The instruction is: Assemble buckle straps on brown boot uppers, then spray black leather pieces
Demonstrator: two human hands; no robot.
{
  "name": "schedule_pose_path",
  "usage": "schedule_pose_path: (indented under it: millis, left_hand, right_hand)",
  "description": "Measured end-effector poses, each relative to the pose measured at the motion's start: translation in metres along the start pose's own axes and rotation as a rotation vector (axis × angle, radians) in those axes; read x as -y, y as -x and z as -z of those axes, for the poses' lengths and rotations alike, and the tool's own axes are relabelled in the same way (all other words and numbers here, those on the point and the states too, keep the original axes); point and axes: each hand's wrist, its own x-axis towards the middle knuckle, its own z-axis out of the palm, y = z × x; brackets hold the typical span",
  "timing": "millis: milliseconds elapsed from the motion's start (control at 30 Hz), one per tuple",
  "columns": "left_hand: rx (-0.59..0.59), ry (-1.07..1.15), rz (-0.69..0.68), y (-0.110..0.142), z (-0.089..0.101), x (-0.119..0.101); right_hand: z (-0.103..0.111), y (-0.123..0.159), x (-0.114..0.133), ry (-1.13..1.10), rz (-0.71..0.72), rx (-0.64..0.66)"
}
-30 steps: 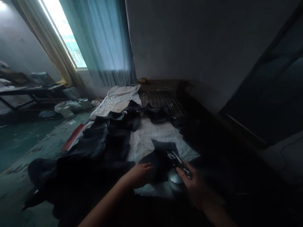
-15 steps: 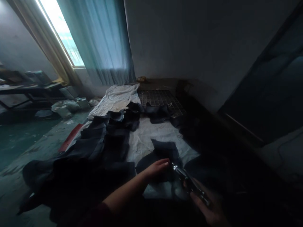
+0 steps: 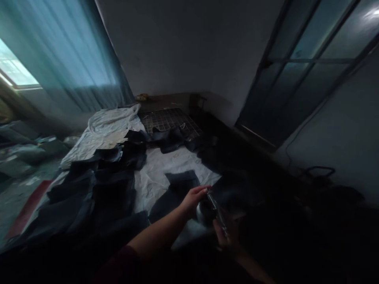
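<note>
My left hand [image 3: 194, 198] reaches forward over a dark piece of cloth [image 3: 177, 187] lying on a white sheet [image 3: 166, 161]; its fingers are curled at the cloth's right edge, touching the tip of a metal tool. My right hand [image 3: 226, 236] grips that shiny metal tool [image 3: 217, 215], which looks like scissors or clippers, low and in shadow. A round metal object [image 3: 204, 211] sits just under the tool. What the left fingers pinch, if anything, is too dark to see.
Several dark cloth pieces [image 3: 97, 185] lie piled on the left of the sheet. A wire grid [image 3: 168, 120] lies at the back. A curtain [image 3: 59, 59] hangs at the left; a glass door [image 3: 304, 59] stands at the right, with cables [image 3: 319, 173] below it.
The view has swung to the right. My left hand moved forward and right to the tool's tip. My right hand drew the tool down and closer.
</note>
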Motion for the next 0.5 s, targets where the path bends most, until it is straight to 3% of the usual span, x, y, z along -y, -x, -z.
schedule_pose_path:
  millis: [167, 267, 367, 500]
  left_hand:
    - [-0.091, -0.222, -0.1, -0.016, -0.009, 0.002]
    - [-0.147, -0.331, -0.144, -0.016, -0.005, 0.005]
    - [-0.289, -0.466, -0.163, -0.012, 0.02, 0.008]
    - [-0.617, -0.636, -0.187, -0.005, 0.079, 0.005]
  right_hand:
    - [0.0, -0.006, -0.016, -0.081, -0.036, 0.013]
    - [0.002, 0.001, -0.02, -0.097, -0.092, 0.012]
    - [0.004, 0.014, -0.018, -0.095, -0.137, -0.026]
    - [0.014, 0.031, -0.015, -0.103, -0.176, -0.064]
